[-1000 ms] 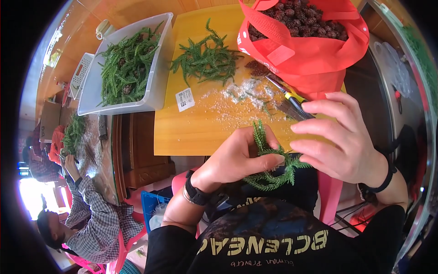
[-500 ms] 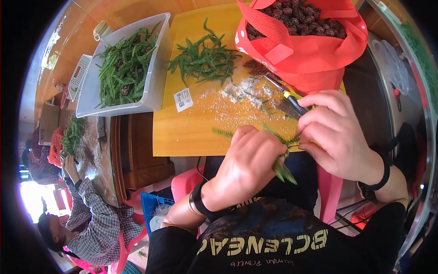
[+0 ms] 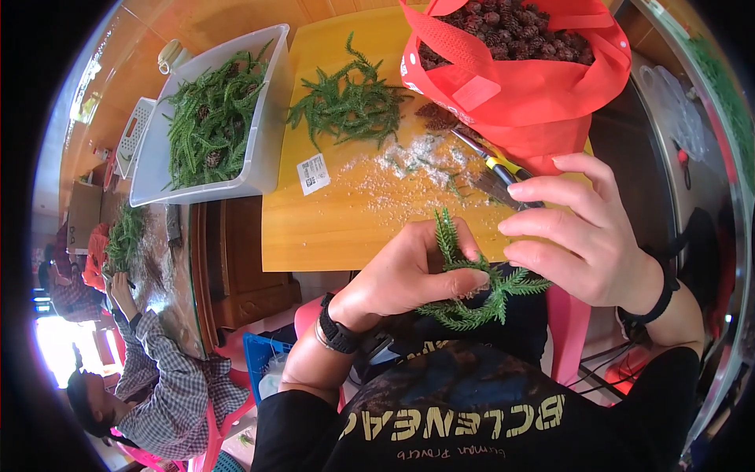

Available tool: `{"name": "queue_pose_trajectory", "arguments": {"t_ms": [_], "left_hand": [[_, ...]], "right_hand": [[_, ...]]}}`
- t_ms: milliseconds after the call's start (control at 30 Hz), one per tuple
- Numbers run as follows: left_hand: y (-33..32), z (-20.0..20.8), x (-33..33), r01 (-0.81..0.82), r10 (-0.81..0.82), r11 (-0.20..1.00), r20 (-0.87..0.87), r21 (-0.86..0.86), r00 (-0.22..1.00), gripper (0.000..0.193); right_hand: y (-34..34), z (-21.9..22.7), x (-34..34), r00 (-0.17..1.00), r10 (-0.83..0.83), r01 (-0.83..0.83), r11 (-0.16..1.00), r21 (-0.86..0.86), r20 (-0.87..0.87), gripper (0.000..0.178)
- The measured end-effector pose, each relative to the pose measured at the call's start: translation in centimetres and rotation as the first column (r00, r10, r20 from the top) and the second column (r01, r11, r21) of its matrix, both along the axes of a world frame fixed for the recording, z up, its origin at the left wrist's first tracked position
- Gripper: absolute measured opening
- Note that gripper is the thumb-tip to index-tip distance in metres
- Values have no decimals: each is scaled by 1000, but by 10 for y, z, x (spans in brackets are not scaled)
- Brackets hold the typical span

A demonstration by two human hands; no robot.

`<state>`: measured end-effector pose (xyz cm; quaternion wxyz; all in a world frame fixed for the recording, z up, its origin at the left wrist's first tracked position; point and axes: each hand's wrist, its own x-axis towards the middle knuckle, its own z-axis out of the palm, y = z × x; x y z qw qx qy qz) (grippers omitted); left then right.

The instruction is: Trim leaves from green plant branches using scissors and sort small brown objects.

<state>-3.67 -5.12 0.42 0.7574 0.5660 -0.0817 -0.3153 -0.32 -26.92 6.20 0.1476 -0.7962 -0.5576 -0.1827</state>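
Observation:
My left hand (image 3: 421,271) pinches a green pine sprig (image 3: 497,297) between thumb and fingers, just off the table's front edge. Its needled branches spread out around the thumb and below the hand. My right hand (image 3: 570,228) is raised to the right of the sprig, fingers spread and apart, with nothing seen in it. Beyond my right fingers lies a metal-tipped tool with black and yellow handles (image 3: 500,168). Beside it is a heap of white crumbs (image 3: 425,156). Farther back rests a pile of green sprigs (image 3: 350,102).
A clear plastic bin (image 3: 271,118) of sprigs and pine cones stands at left, a red bag (image 3: 543,110) of pine cones at back right. A white label (image 3: 313,174) lies on the yellow table (image 3: 314,244). Another person (image 3: 169,385) works at a table on the left.
My left hand has turned, bringing its thumb and the sprig's spread branches into view. My right hand has moved slightly and its fingers have opened wider, away from the sprig.

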Motion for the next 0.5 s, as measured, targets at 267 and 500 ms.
{"name": "queue_pose_trajectory", "arguments": {"t_ms": [267, 500], "left_hand": [[-7, 0, -5, -207, 59, 931, 436, 301, 898, 18], [-15, 3, -11, -455, 65, 836, 768, 307, 637, 18]], "right_hand": [[3, 1, -1, 991, -119, 119, 993, -11, -57, 15], [4, 0, 1, 971, -182, 180, 983, -26, -157, 19]]}}
